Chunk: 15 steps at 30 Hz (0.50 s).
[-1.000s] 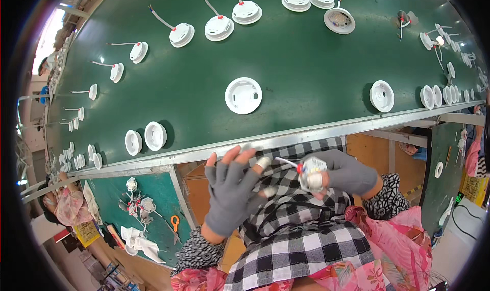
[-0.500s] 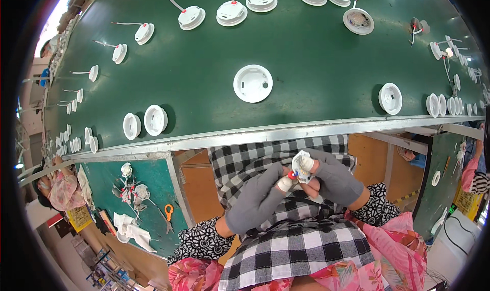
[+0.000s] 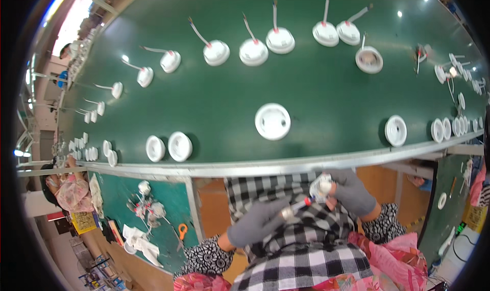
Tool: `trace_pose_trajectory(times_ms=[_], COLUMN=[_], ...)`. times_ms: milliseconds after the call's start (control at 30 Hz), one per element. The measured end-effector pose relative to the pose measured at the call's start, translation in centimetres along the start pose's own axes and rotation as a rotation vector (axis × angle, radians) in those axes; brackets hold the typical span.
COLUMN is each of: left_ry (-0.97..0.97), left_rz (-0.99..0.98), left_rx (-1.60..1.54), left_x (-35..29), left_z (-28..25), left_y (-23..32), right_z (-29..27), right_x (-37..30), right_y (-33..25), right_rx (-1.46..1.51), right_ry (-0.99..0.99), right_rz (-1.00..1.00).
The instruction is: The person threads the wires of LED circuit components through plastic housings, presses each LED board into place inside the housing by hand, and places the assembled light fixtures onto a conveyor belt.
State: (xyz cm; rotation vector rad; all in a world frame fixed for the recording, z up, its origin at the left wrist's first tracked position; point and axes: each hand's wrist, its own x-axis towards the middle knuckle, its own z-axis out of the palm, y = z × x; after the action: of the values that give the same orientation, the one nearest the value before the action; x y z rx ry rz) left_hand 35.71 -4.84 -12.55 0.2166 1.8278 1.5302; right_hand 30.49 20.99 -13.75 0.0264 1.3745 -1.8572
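Observation:
Over my lap, my right hand (image 3: 352, 193), in a grey glove with white-wrapped fingertips, is closed around a small whitish lamp part (image 3: 321, 187). The part's details are blurred. To its left, my left hand (image 3: 263, 222), gloved the same way, pinches a short white cable (image 3: 296, 208). A red piece (image 3: 308, 201) sits on the cable close to the lamp part. On the green table in front lies a round white lamp housing (image 3: 272, 121) with holes in its base, touched by neither hand.
White lamps with cables, such as this one (image 3: 216, 53), curve across the green table (image 3: 214, 107). More round housings (image 3: 180, 146) line its metal front edge (image 3: 286, 167). Lower left, a side board (image 3: 173, 199) bears orange-handled scissors (image 3: 182, 232), a wire bundle (image 3: 148, 209) and white cloth (image 3: 143, 244).
My hands have drawn apart, the left one moving down and left with the cable stretched between them. The whole view has shifted, so the table appears lower and further right.

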Motion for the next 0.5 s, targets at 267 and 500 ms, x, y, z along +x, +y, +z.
trace_pose_trajectory(times_ms=[267, 500], left_ry=[0.265, 0.733], left_rz=[-0.134, 0.180], left_rx=[-0.210, 0.535], left_x=[-1.5, 10.3], left_z=[-4.3, -10.4], left_y=[0.0, 1.4], right_z=[-5.3, -3.3], right_x=[-0.5, 1.7], right_y=[0.1, -0.8], right_rx=[0.505, 0.707], right_ry=[0.540, 0.287], right_rz=[-0.358, -0.489])
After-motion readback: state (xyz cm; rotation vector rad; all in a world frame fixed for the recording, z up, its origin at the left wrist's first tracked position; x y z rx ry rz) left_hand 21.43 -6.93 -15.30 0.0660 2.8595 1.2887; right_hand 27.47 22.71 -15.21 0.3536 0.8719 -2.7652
